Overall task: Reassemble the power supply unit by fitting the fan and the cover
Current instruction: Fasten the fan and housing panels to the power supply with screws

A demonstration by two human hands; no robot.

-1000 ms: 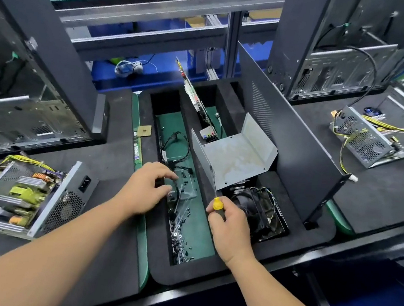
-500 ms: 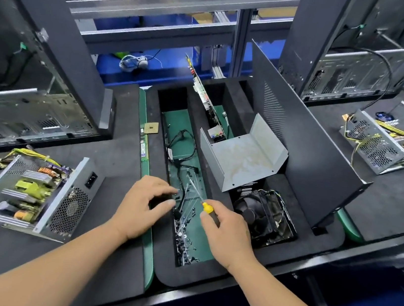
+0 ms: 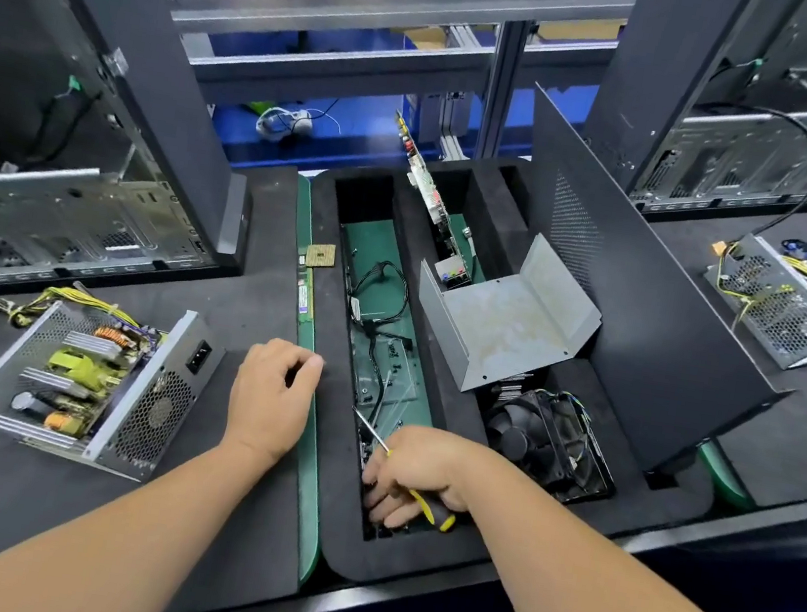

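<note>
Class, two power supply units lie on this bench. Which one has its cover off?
The power supply unit at the left, beside the left hand: its coils and capacitors show from above. The one at far right is closed in by perforated metal.

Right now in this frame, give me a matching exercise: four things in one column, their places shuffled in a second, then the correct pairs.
Things:
1. open power supply unit
2. black fan
3. grey metal cover
4. yellow-handled screwdriver

Places:
A. in the right hand, over the green-floored slot
B. on the black mat left of the left hand
C. in the foam recess nearest the right forearm
D. propped in the foam tray just behind the fan

Pairs: 1-B, 2-C, 3-D, 4-A
</note>
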